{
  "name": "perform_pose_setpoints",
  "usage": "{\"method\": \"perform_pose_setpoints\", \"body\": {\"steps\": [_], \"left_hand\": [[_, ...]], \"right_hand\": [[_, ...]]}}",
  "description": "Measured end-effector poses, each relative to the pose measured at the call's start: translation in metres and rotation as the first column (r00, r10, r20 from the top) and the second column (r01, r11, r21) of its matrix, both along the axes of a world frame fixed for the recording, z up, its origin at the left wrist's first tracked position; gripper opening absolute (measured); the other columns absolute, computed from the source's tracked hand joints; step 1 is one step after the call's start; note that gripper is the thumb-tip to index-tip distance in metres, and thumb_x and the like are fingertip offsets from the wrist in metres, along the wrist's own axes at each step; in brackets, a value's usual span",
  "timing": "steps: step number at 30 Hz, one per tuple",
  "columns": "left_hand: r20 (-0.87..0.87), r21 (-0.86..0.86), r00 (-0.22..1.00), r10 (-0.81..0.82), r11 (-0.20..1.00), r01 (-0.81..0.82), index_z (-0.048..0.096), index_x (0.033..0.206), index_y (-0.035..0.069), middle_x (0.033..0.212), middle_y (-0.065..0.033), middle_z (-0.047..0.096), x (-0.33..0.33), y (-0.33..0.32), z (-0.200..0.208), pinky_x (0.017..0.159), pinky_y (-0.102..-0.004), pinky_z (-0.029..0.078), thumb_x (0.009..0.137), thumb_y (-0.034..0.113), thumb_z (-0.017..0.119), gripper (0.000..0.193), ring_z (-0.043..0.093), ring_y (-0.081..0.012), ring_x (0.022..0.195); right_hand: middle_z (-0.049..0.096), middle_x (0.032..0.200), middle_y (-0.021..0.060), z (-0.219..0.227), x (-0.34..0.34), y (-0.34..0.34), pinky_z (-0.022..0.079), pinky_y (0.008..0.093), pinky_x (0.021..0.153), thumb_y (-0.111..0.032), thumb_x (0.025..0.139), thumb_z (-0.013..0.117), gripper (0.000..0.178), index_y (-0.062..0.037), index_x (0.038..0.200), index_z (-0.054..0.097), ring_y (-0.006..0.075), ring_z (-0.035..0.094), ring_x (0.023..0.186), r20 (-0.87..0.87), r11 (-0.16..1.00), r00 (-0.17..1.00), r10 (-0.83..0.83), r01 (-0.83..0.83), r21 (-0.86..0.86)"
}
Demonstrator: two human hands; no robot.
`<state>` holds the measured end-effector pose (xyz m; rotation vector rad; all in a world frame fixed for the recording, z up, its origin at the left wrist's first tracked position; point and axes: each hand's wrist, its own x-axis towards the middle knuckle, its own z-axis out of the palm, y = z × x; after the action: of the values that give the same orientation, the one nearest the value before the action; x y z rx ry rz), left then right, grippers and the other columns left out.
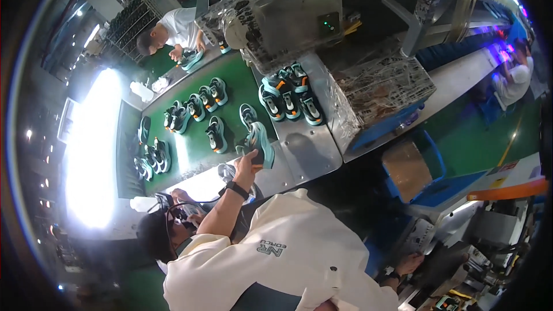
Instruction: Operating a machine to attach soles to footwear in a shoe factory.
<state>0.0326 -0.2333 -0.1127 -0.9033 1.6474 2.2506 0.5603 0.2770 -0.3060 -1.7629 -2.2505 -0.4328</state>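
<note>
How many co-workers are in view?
3: one co-worker in white at the upper left, another co-worker at the lower left beside the wearer's left arm, and a third co-worker at the far right. More may be hidden.

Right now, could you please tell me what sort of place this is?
Most likely a shoe factory: groups of similar shoes stand on a green worktop, near a plastic-wrapped machine.

The left hand (246, 168) gripped a teal-soled shoe (262, 141) above the green tabletop (239, 83), among similar shoes (194, 107); the right hand (409, 263) was beside machinery (442, 270).
</note>
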Motion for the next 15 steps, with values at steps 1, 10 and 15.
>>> {"method": "perform_pose_setpoints", "body": {"steps": [1, 10, 15], "left_hand": [[0.009, -0.052, 0.999, 0.040, 0.998, -0.039, 0.060, 0.100, -0.006, 0.094, -0.0153, 0.066, -0.010, -0.010, -0.005, 0.067, -0.0429, 0.059, 0.080, 0.012, 0.074, 0.030, 0.068, -0.0269, 0.079], [0.000, -0.312, 0.972, 0.233, 0.924, -0.222, 0.048, 0.111, -0.006, 0.098, -0.0185, 0.062, -0.105, -0.112, -0.089, 0.065, -0.0416, 0.054, 0.072, 0.012, 0.078, 0.052, 0.066, -0.0291, 0.081], [0.000, -0.736, 0.992, 0.126, 0.671, -0.086, 0.056, 0.112, -0.006, 0.104, -0.0240, 0.065, -0.138, -0.139, -0.126, 0.084, -0.0430, 0.052, 0.070, 0.020, 0.074, 0.052, 0.065, -0.0361, 0.095]], "right_hand": [[0.061, 0.124, 0.0185, -0.007, 0.004, 0.005, 0.048, 0.0349, 0.097, -0.024, 0.098, 0.050, 0.032, 0.0008, 0.117, 0.059, 0.0306, 0.061, 0.112, 0.124, 0.990, 0.987, 0.103, -0.113, 0.079], [0.069, 0.100, 0.0169, 0.147, -0.177, 0.058, 0.051, 0.0380, 0.086, -0.018, 0.092, 0.059, 0.028, -0.0004, 0.114, 0.063, 0.0313, 0.066, 0.096, -0.477, 0.977, 0.864, 0.163, -0.208, -0.042], [0.063, 0.121, 0.0129, 0.368, -0.411, 0.066, 0.048, 0.0331, 0.096, -0.015, 0.098, 0.057, 0.028, 0.0028, 0.120, 0.059, 0.0215, 0.059, 0.112, -0.698, 0.722, 0.449, 0.558, -0.678, 0.141]]}}
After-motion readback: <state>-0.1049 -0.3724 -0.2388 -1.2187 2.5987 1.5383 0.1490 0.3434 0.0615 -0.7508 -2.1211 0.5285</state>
